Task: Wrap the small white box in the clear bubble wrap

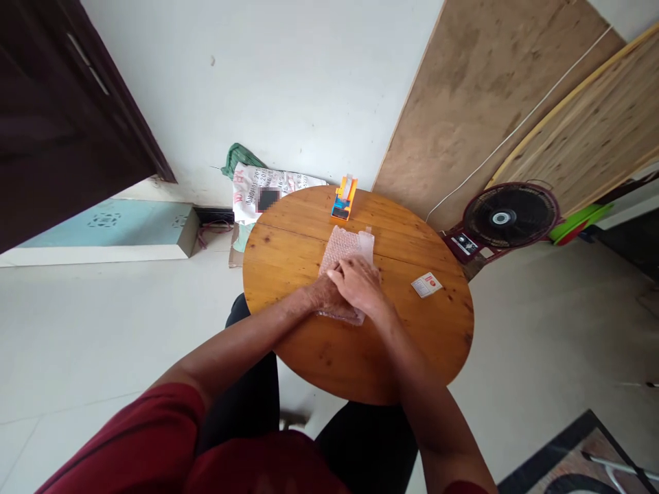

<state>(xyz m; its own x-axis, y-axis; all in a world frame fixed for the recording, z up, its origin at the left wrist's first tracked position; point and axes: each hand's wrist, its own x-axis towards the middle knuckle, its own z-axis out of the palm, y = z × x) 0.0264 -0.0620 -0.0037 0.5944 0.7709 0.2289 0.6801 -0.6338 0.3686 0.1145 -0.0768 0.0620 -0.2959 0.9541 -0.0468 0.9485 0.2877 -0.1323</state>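
On the round wooden table [288,264] lies a pinkish, see-through bubble wrap packet [344,241], flat, with a strip of clear tape sticking out at its far right corner. Whether anything is inside the packet I cannot make out. My left hand [328,293] rests palm down on its near half, fingers largely covered. Across it lies my right hand [359,280], open, its fingers stretched over the back of the left. Beyond the packet, close to the far edge, stands an orange and blue tape dispenser [344,197].
A small white printed card [426,285] lies on the table's right side. Past the right edge stands a dark fan [507,216]. A printed white sack [247,195] sits against the wall behind the table. A light blue box-like unit [118,226] is at the left.
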